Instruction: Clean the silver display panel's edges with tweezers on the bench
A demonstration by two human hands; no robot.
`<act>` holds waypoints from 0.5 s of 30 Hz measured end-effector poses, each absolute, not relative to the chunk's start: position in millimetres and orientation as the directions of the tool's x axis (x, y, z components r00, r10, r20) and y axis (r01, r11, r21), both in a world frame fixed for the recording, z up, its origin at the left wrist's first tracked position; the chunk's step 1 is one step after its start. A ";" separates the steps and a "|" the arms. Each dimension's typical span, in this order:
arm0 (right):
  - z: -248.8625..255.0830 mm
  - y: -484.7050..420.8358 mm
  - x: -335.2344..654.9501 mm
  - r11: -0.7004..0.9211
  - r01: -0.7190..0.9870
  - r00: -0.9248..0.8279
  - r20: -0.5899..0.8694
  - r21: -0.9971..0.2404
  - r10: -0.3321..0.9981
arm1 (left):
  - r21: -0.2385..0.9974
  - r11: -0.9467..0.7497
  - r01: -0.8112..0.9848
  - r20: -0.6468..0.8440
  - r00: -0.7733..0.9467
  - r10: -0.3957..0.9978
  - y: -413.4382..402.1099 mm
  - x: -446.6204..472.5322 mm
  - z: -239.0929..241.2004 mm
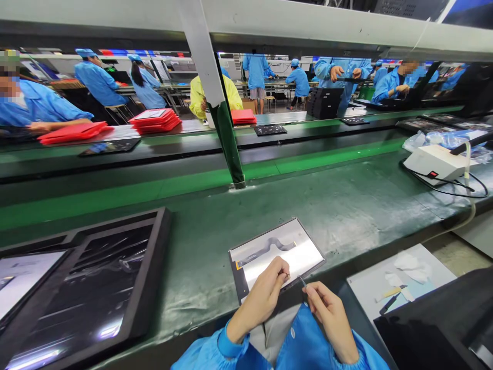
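A display panel (306, 249) lies back side up on the green bench, near its front edge. A dark ribbon cable (265, 247) curves across its silvery back. Over the panel's near edge is my left hand (264, 290), its fingers curled into a pinch; whatever sits between the fingertips is too small to name. Thin metal tweezers (302, 280) are gripped in my right hand (329, 311), just right of the left hand. Their tip points up and left toward the panel's edge.
At left stands a black foam tray (154, 267) with glossy screens. A white machine (439, 162) with cables sits at right. Below it, a white board (400, 282) carries a knife-like tool and wipes. A metal post (231, 144) rises mid-bench. Co-workers, red sheet stacks (156, 121) line the far side.
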State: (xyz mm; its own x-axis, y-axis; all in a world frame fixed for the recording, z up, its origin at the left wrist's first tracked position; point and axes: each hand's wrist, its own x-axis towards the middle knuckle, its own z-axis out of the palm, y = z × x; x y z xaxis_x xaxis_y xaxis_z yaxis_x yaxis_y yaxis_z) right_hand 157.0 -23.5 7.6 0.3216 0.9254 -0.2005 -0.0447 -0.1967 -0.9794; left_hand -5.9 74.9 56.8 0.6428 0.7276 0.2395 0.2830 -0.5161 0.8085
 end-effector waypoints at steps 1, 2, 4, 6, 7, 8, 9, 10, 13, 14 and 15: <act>7.7 -23.7 157.4 -0.197 -0.048 0.325 -0.202 -0.979 0.924 | 0.798 -0.529 0.291 0.251 0.637 0.729 74.3 -5.8 56.1; 7.9 -24.1 157.9 -0.197 -0.051 0.329 -0.203 -0.979 0.922 | 0.784 -0.545 0.298 0.266 0.632 0.728 73.2 -5.5 55.4; 8.4 -24.9 159.1 -0.198 -0.055 0.340 -0.205 -0.979 0.918 | 0.746 -0.588 0.312 0.301 0.630 0.716 69.2 -4.6 53.5; 8.5 -25.5 160.3 -0.197 -0.057 0.347 -0.204 -0.979 0.915 | 0.692 -0.644 0.327 0.341 0.638 0.690 63.9 -3.3 51.1; 8.3 -25.7 160.6 -0.196 -0.059 0.349 -0.204 -0.979 0.915 | 0.659 -0.673 0.335 0.361 0.645 0.674 61.3 -2.5 49.8; 8.0 -25.9 160.8 -0.195 -0.061 0.347 -0.204 -0.979 0.915 | 0.625 -0.701 0.344 0.379 0.651 0.658 59.0 -1.7 48.5; 7.5 -26.0 160.9 -0.194 -0.066 0.345 -0.205 -0.979 0.916 | 0.590 -0.727 0.352 0.397 0.657 0.641 57.1 -0.9 47.2; 7.1 -26.0 160.9 -0.195 -0.071 0.343 -0.207 -0.978 0.916 | 0.555 -0.750 0.361 0.411 0.664 0.625 55.7 0.0 46.1; 6.3 -25.8 160.7 -0.197 -0.087 0.338 -0.215 -0.976 0.916 | 0.463 -0.795 0.391 0.439 0.678 0.589 52.9 3.0 43.1; 6.4 -25.7 160.7 -0.198 -0.090 0.338 -0.217 -0.976 0.916 | 0.440 -0.803 0.403 0.444 0.679 0.584 51.9 4.2 42.0; 6.7 -25.7 160.8 -0.197 -0.093 0.335 -0.217 -0.976 0.917 | 0.420 -0.807 0.415 0.449 0.678 0.582 50.7 5.4 40.8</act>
State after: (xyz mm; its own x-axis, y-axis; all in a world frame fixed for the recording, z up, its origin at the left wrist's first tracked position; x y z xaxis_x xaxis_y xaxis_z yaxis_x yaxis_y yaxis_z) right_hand 160.8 -25.7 6.7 0.3348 0.9170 -0.2169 -0.0932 -0.1968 -0.9760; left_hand 5.4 50.7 40.8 0.6777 0.5821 0.4494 0.4146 -0.8072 0.4202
